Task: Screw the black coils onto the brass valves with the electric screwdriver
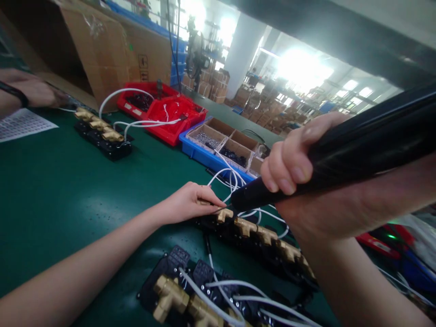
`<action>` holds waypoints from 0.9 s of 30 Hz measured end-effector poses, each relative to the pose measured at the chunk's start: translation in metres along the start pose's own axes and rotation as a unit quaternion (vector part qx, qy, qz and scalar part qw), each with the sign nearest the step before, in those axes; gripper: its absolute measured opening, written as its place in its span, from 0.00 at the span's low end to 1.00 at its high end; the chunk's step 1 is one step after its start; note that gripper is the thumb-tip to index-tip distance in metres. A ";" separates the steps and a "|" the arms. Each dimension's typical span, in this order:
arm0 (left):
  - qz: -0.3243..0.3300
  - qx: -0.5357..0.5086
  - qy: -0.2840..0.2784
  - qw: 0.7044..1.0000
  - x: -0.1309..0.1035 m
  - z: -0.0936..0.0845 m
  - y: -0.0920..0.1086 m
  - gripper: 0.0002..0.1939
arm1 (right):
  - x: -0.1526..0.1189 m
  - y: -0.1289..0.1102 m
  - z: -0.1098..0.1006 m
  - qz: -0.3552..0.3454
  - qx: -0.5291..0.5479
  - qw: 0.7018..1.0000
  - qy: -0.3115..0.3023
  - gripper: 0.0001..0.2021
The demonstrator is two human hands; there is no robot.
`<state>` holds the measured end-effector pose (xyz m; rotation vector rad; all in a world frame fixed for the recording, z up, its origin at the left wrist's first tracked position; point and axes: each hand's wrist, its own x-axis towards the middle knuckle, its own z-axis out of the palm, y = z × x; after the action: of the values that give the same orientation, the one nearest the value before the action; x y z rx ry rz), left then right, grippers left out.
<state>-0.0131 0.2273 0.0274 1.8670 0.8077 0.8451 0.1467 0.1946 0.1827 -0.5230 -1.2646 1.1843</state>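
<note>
My right hand (293,159) is wrapped around a black power screwdriver (340,150), which slants down to the left. Its thin bit reaches a black assembly with a row of brass tee fittings (245,227). On the left end of that row, my left hand (192,202) grips the assembly, fingers closed around a brass fitting beside the bit. The bit's exact contact point is hidden by these fingers. White cables (235,177) loop behind the row. Nearer to me lies a second black assembly with brass fittings (170,295) and white cables.
A third brass-fitted assembly (102,136) lies at the left, near another person's hand (37,91) and a printed sheet (25,125). Behind are red bins (170,131), a blue divided tray (195,152) of small parts, and a large cardboard box (112,50).
</note>
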 end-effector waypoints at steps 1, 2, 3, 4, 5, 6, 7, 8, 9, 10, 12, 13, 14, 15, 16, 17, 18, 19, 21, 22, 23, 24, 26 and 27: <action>0.001 -0.007 -0.002 1.000 0.000 -0.001 -0.001 0.11 | 0.000 0.000 0.001 -0.014 -0.001 1.000 0.002 0.27; 0.002 -0.013 -0.001 1.000 -0.001 -0.003 -0.001 0.11 | 0.001 0.000 0.001 -0.019 -0.003 1.000 0.005 0.28; 0.001 -0.017 0.007 1.000 -0.003 -0.005 0.001 0.11 | 0.001 -0.001 0.002 -0.017 -0.006 1.000 0.005 0.28; 0.001 -0.017 0.020 1.000 -0.005 -0.008 0.004 0.11 | 0.002 -0.001 0.003 -0.009 -0.007 1.000 0.005 0.29; 0.002 -0.011 0.040 0.999 -0.008 -0.011 0.009 0.12 | 0.001 -0.002 0.003 -0.002 -0.008 1.000 0.008 0.30; 0.006 -0.003 0.063 0.998 -0.012 -0.013 0.014 0.12 | 0.001 -0.002 0.003 0.009 -0.007 1.000 0.008 0.31; 0.009 0.006 0.085 0.996 -0.016 -0.014 0.019 0.12 | -0.001 -0.002 0.003 0.022 -0.004 1.000 0.003 0.32; 0.010 0.014 0.100 0.995 -0.019 -0.014 0.025 0.11 | -0.003 -0.002 0.002 0.034 0.005 0.999 -0.011 0.33; 0.008 0.019 0.109 0.994 -0.022 -0.013 0.029 0.11 | -0.005 -0.002 0.000 0.047 0.016 0.998 -0.028 0.34; 0.005 0.020 0.112 0.994 -0.025 -0.011 0.032 0.11 | -0.008 -0.001 -0.001 0.060 0.024 0.997 -0.044 0.34; -0.004 0.013 0.109 0.994 -0.028 -0.006 0.035 0.10 | -0.012 0.003 -0.004 0.071 0.027 0.995 -0.064 0.35; -0.004 0.008 0.108 0.994 -0.029 -0.004 0.035 0.10 | -0.013 0.005 -0.004 0.070 0.022 0.995 -0.067 0.35; -0.002 0.003 0.107 0.994 -0.029 -0.002 0.034 0.09 | -0.014 0.007 -0.005 0.068 0.014 0.995 -0.070 0.35; 0.000 -0.003 0.105 0.994 -0.029 -0.001 0.034 0.09 | -0.014 0.008 -0.005 0.065 0.005 0.995 -0.071 0.36; 0.002 -0.007 0.102 0.995 -0.029 -0.001 0.033 0.09 | -0.014 0.009 -0.004 0.060 -0.002 0.996 -0.068 0.36; 0.001 -0.009 0.099 0.995 -0.029 -0.001 0.032 0.09 | -0.014 0.010 -0.004 0.059 -0.009 0.996 -0.067 0.37; -0.001 -0.009 0.095 0.995 -0.028 -0.001 0.032 0.09 | -0.013 0.011 -0.004 0.060 -0.014 0.996 -0.064 0.38; -0.004 -0.008 0.091 0.996 -0.028 -0.002 0.032 0.09 | -0.013 0.011 -0.003 0.063 -0.016 0.996 -0.060 0.38; -0.008 -0.003 0.085 0.996 -0.028 -0.003 0.033 0.09 | -0.012 0.011 -0.003 0.069 -0.014 0.996 -0.055 0.38; -0.007 -0.003 0.083 0.996 -0.028 -0.003 0.033 0.09 | -0.012 0.012 -0.003 0.075 -0.013 0.996 -0.053 0.38; -0.005 -0.003 0.083 0.997 -0.028 -0.003 0.033 0.09 | -0.013 0.012 -0.003 0.082 -0.013 0.995 -0.052 0.38; -0.004 -0.005 0.084 0.996 -0.028 -0.003 0.034 0.08 | -0.013 0.013 -0.003 0.087 -0.014 0.995 -0.051 0.37; -0.003 -0.014 0.085 0.996 -0.028 -0.003 0.034 0.08 | -0.014 0.014 -0.004 0.093 -0.013 0.994 -0.049 0.37; -0.004 -0.019 0.085 0.996 -0.028 -0.002 0.034 0.08 | -0.014 0.014 -0.004 0.092 -0.013 0.994 -0.049 0.37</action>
<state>-0.0241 0.1929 0.0531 1.7741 0.8965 1.0177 0.1464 0.1883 0.1633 -0.6178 -1.3386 1.3627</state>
